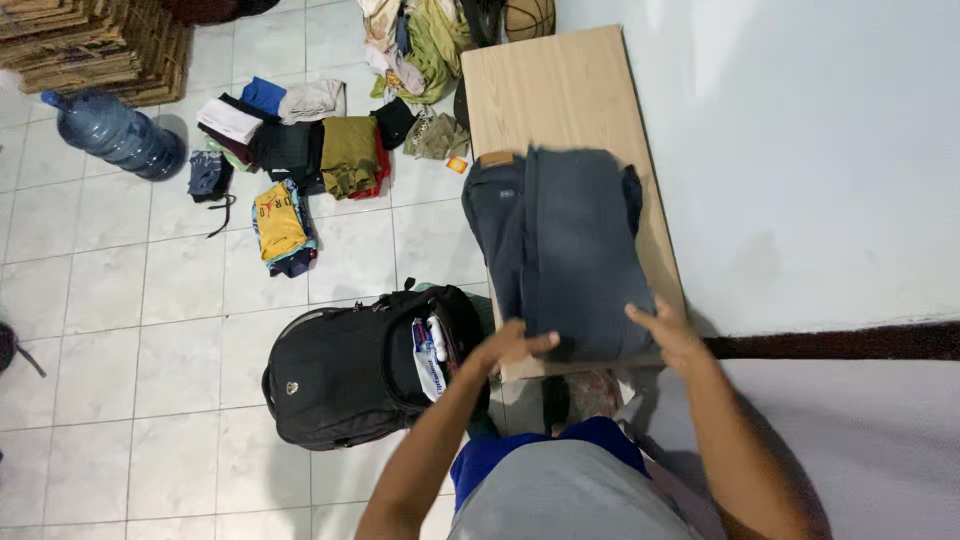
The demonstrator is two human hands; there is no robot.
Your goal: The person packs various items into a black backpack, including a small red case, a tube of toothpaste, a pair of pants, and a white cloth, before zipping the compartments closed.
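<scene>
Dark grey jeans (565,250), folded over on themselves, lie on a light wooden table (555,80) against the wall. My left hand (512,346) rests flat on the near left corner of the jeans, fingers pointing right. Over at the near right edge of the fabric, my right hand (668,333) presses down with its fingers spread. Neither hand grips anything. A tan waistband label shows at the far left of the jeans.
An open black backpack (350,375) with a white item inside stands on the tiled floor left of the table. Folded clothes (290,150) lie in piles farther off, with a blue water jug (115,130), stacked cardboard (90,40) and a heap of garments (415,45).
</scene>
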